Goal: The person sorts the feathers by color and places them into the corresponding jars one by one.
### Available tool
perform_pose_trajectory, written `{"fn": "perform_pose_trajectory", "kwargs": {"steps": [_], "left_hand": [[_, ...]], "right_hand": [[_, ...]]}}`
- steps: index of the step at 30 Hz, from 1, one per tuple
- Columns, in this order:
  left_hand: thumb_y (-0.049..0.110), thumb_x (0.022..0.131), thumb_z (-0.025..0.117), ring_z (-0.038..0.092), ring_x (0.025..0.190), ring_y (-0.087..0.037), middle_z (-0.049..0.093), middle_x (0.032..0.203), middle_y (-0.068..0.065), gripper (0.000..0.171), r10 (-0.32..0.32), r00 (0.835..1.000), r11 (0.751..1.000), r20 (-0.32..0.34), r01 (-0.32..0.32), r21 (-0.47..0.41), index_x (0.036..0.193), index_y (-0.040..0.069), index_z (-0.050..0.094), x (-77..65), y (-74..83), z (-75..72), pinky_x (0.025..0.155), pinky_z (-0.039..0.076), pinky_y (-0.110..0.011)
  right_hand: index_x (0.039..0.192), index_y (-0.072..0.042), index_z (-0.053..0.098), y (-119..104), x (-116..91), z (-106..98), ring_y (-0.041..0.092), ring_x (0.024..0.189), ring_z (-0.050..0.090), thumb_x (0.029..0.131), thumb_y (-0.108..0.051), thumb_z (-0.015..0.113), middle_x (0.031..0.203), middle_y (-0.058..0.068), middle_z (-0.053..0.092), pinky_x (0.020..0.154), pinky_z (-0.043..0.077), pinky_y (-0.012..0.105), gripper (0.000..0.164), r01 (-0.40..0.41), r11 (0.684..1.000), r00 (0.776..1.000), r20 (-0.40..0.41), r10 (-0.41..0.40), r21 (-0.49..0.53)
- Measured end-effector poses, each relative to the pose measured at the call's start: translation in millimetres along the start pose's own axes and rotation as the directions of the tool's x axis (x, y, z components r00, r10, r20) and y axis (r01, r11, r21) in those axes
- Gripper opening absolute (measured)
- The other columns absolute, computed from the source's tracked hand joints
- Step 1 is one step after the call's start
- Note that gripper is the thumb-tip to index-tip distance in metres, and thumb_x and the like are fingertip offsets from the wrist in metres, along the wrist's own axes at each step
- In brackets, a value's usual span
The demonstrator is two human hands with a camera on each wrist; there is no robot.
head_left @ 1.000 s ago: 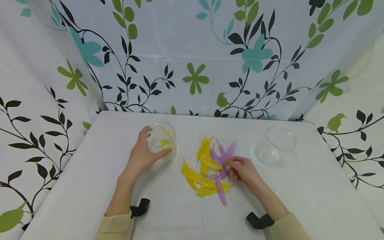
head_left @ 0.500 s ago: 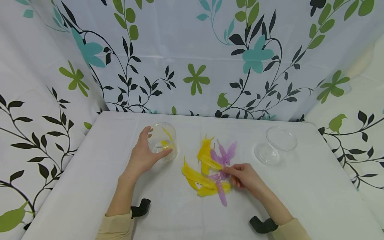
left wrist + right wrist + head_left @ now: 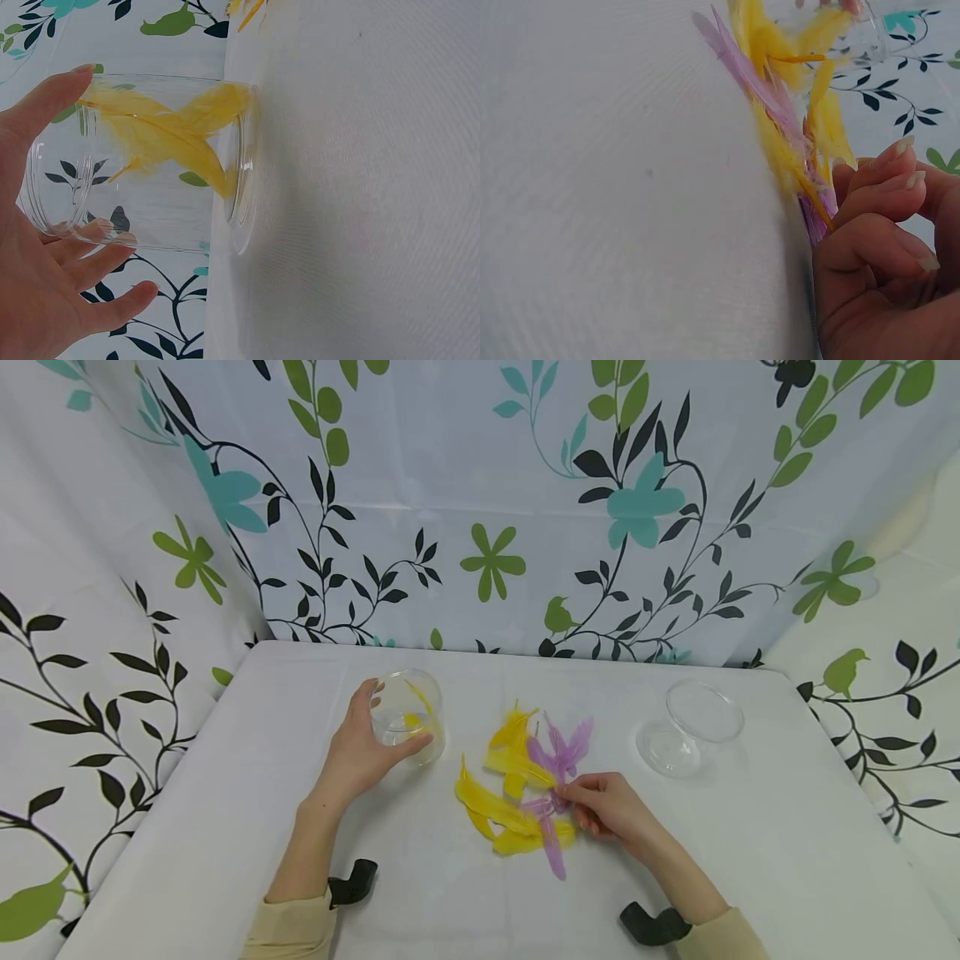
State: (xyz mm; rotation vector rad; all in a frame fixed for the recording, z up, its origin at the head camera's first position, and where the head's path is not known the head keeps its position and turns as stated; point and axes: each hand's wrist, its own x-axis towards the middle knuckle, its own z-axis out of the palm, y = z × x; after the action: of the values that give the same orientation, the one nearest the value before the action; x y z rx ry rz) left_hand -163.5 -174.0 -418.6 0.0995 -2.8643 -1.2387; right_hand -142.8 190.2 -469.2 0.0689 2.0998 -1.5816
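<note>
My left hand (image 3: pixel 360 752) grips a clear round jar (image 3: pixel 150 217) that stands upright on the table, thumb on one side and fingers on the other. Yellow feathers (image 3: pixel 161 135) show through its wall. To its right lies a loose pile of yellow feathers (image 3: pixel 495 806) and purple feathers (image 3: pixel 562 747). At the pile's right edge my right hand (image 3: pixel 607 806) pinches the end of a yellow feather (image 3: pixel 517 766) between thumb and forefinger. In the right wrist view, the curled fingers (image 3: pixel 877 199) hide the pinched end.
A second clear round container (image 3: pixel 667 752) stands at the right, with a clear ring-shaped rim or lid (image 3: pixel 738 714) by it. The white table (image 3: pixel 420 893) meets a leaf-patterned curtain (image 3: pixel 420 602) at the back. Black wrist mounts (image 3: pixel 354 882) sit at both cuffs.
My right hand has come down from the purple feathers to the end of a yellow feather. That feather has shifted slightly left. The left hand and jar stay in place.
</note>
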Motion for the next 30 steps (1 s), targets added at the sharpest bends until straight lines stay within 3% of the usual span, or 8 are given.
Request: {"fn": "perform_pose_trajectory", "kwargs": {"steps": [19,30], "left_hand": [[0.061,0.077,0.078,0.036,0.144,-0.037,0.028,0.163,-0.009,0.116,0.003,1.000,1.000,-0.004,-0.003,0.002,0.159,0.017,0.009,-0.9,2.0,-0.8,0.109,0.037,-0.063],[0.060,0.077,0.078,0.036,0.144,-0.037,0.027,0.163,-0.008,0.115,0.009,1.000,1.000,-0.004,-0.009,-0.004,0.159,0.018,0.008,-1.1,1.5,-1.0,0.109,0.038,-0.063]], "right_hand": [[0.098,0.003,0.068,-15,-6,-5,0.013,0.051,0.043,0.092,-0.041,0.070,0.060,0.000,0.052,0.044,0.034,0.021,0.044,0.050,0.998,0.999,0.005,-0.049,-0.034],[0.111,0.003,0.068,-38,-6,-9,0.014,0.052,0.043,0.098,-0.033,0.063,0.061,0.002,0.053,0.047,0.037,0.019,0.039,0.058,0.997,0.998,-0.018,-0.059,-0.049]]}}
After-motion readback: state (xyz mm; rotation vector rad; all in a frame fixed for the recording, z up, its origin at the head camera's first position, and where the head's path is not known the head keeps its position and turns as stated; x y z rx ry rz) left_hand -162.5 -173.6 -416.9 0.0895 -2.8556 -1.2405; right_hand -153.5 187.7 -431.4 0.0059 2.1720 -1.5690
